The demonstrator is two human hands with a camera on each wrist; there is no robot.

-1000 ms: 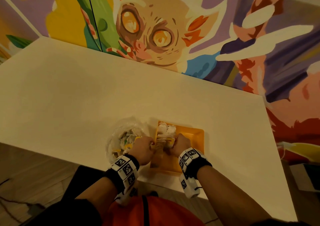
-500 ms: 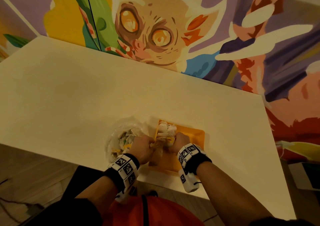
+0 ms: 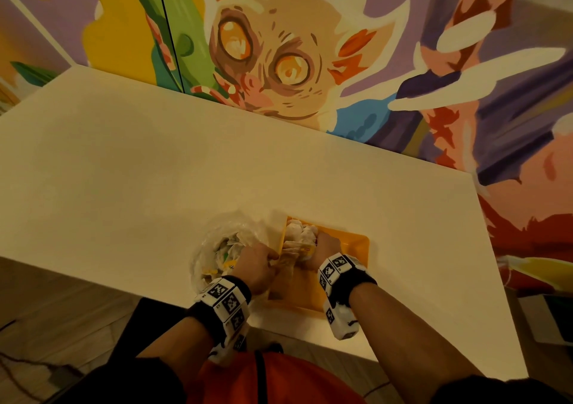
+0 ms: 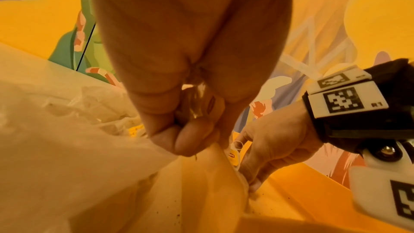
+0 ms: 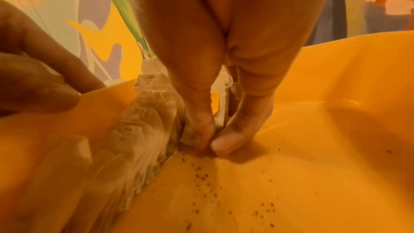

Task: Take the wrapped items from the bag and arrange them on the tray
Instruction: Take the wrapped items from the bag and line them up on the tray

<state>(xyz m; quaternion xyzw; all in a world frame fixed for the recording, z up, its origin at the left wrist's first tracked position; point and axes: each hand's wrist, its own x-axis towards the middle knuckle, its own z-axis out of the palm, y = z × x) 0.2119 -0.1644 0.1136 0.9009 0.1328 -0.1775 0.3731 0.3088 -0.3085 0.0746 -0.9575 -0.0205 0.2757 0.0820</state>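
Sachets point(image 3: 299, 242) line the tray's point(image 3: 350, 242) nine-o'clock wall. Right hand point(image 3: 325, 247) pinches one against the row; left hand point(image 3: 259, 264) pinches something small, contents unclear. Bag point(image 3: 217, 248) sits at nine o'clock on the bench point(image 3: 155, 171). Next, I'd judge: release, return to bag.

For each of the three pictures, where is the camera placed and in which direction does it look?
Head: above, looking down at the white table, both hands and forearms.
Left wrist: along the left hand pinching a wrapper; the right hand is beyond.
Right wrist: along the right hand pinching a wrapped item, low inside the tray.
All share the orange tray and the wrapped items.
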